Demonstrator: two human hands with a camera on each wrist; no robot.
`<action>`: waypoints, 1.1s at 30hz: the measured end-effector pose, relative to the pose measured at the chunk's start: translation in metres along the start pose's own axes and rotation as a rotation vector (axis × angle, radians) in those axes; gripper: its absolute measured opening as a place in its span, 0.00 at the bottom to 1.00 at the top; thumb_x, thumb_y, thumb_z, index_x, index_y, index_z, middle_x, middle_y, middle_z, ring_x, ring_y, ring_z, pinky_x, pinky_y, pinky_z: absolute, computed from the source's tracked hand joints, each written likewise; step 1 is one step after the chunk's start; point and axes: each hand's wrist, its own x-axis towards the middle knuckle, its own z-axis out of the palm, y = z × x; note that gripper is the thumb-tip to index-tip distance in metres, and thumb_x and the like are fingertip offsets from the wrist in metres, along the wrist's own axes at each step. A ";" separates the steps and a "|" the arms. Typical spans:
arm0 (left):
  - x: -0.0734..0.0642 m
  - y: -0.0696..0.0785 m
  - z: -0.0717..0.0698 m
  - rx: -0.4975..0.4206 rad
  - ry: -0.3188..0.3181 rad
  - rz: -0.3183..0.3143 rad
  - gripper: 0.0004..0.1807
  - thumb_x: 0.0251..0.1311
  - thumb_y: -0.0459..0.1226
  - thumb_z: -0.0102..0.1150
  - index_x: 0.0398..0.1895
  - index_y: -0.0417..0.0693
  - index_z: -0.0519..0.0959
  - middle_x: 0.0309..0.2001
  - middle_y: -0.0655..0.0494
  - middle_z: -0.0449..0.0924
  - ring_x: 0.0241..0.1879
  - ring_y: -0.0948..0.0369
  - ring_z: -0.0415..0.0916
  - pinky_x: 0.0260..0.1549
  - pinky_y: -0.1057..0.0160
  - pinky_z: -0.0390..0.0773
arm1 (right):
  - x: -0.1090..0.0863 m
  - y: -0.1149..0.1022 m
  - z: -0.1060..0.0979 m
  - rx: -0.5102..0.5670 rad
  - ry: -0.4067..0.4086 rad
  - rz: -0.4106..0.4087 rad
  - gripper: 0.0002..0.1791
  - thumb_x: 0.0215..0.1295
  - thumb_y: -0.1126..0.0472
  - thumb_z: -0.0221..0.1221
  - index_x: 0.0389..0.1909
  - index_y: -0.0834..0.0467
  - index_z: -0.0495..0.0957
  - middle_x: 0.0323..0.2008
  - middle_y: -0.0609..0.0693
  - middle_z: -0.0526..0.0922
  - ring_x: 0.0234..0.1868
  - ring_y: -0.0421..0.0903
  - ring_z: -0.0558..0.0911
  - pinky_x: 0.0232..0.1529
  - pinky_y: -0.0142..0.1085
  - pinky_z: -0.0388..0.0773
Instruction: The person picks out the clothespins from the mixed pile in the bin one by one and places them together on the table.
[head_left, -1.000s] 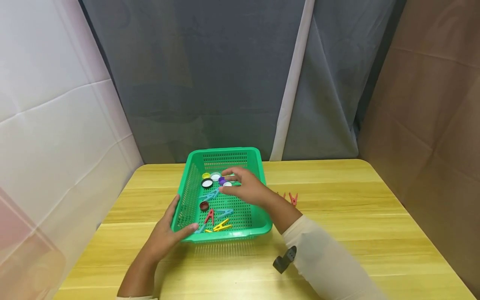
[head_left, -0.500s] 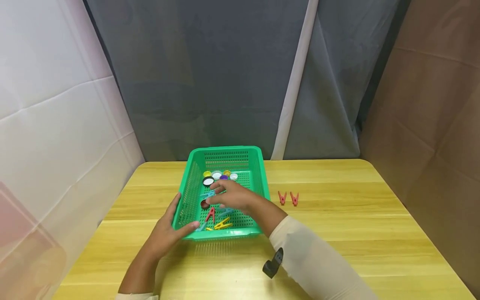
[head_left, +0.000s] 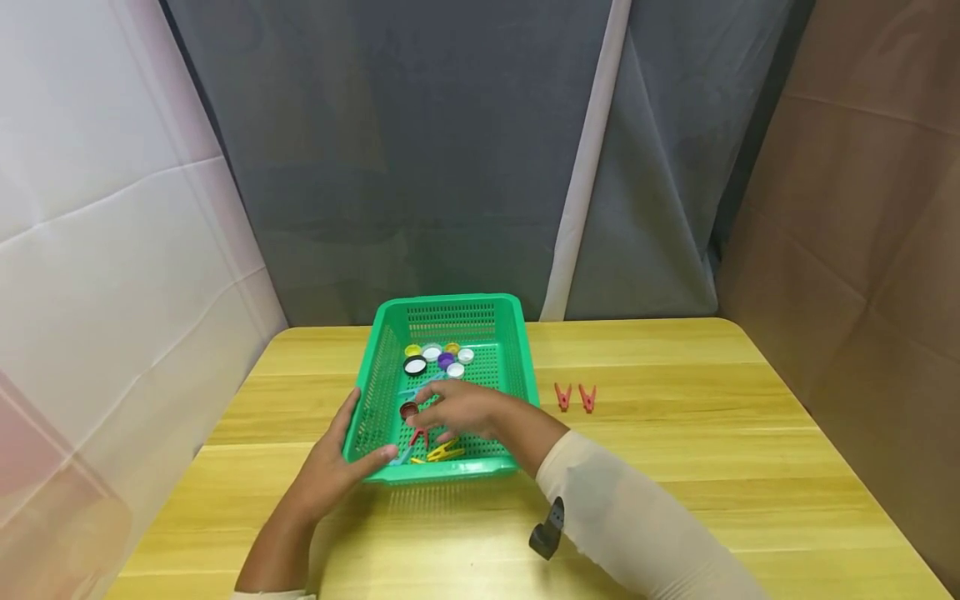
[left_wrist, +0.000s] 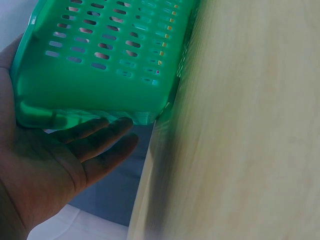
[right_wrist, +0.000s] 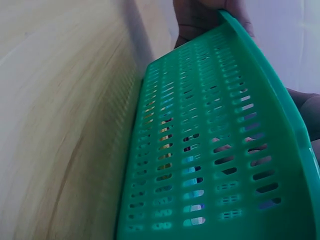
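My left hand [head_left: 330,462] holds the green plastic basket [head_left: 457,472] at its front left corner, thumb over the rim; in the left wrist view its fingers [left_wrist: 100,145] lie along the outside. My right hand [head_left: 465,408] is inside the basket, thumb and forefinger apart beside a dark red bottle cap [head_left: 408,409]. Beneath it lie a red clothespin [head_left: 420,436] and a yellow clothespin [head_left: 446,451]. A blue clothespin [head_left: 429,384] shows partly behind the hand, which hides whatever is under its palm.
Toward the basket's back lie several bottle caps, among them a black-rimmed cap [head_left: 415,366], a purple cap [head_left: 446,360] and a white cap [head_left: 466,356]. Two red clothespins [head_left: 575,398] lie on the wooden table [head_left: 690,433] right of the basket. A grey curtain [head_left: 450,167] hangs behind.
My right hand has moved from the caps at the back toward the front of the basket, over the clothespins. A white cap now lies beside the purple ones. My left hand stays put.
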 end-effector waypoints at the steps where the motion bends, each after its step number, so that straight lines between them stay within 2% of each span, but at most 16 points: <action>1: 0.000 0.000 0.000 0.000 -0.001 -0.002 0.62 0.72 0.50 0.70 0.92 0.61 0.33 0.86 0.32 0.54 0.76 0.30 0.70 0.69 0.29 0.74 | 0.001 0.001 0.001 0.000 -0.008 0.004 0.36 0.76 0.56 0.68 0.77 0.65 0.67 0.61 0.59 0.85 0.71 0.67 0.81 0.70 0.60 0.80; 11: 0.000 0.000 0.001 0.014 0.002 -0.013 0.62 0.72 0.50 0.70 0.92 0.60 0.33 0.88 0.34 0.50 0.78 0.30 0.66 0.71 0.27 0.71 | 0.004 0.005 0.002 -0.021 -0.072 0.043 0.35 0.78 0.56 0.66 0.78 0.66 0.66 0.65 0.60 0.85 0.73 0.64 0.81 0.70 0.58 0.81; 16: -0.001 0.000 0.000 0.012 -0.002 -0.013 0.62 0.72 0.51 0.69 0.92 0.61 0.32 0.88 0.33 0.51 0.78 0.29 0.67 0.70 0.28 0.72 | 0.006 0.003 0.003 -0.057 -0.121 0.051 0.38 0.79 0.55 0.66 0.80 0.65 0.64 0.70 0.60 0.81 0.75 0.64 0.79 0.71 0.57 0.81; 24: 0.000 0.000 0.000 0.007 -0.002 -0.011 0.61 0.73 0.50 0.69 0.92 0.60 0.32 0.88 0.33 0.50 0.78 0.29 0.67 0.70 0.27 0.72 | 0.009 0.003 0.003 -0.038 -0.165 0.070 0.40 0.79 0.54 0.66 0.82 0.65 0.60 0.75 0.63 0.77 0.77 0.63 0.77 0.73 0.57 0.78; 33: 0.000 0.000 0.000 0.003 -0.012 -0.028 0.62 0.73 0.51 0.68 0.92 0.63 0.31 0.88 0.32 0.49 0.78 0.28 0.67 0.70 0.28 0.73 | 0.005 0.003 0.005 -0.123 -0.203 0.111 0.46 0.78 0.52 0.67 0.86 0.62 0.55 0.79 0.63 0.70 0.77 0.65 0.77 0.75 0.57 0.77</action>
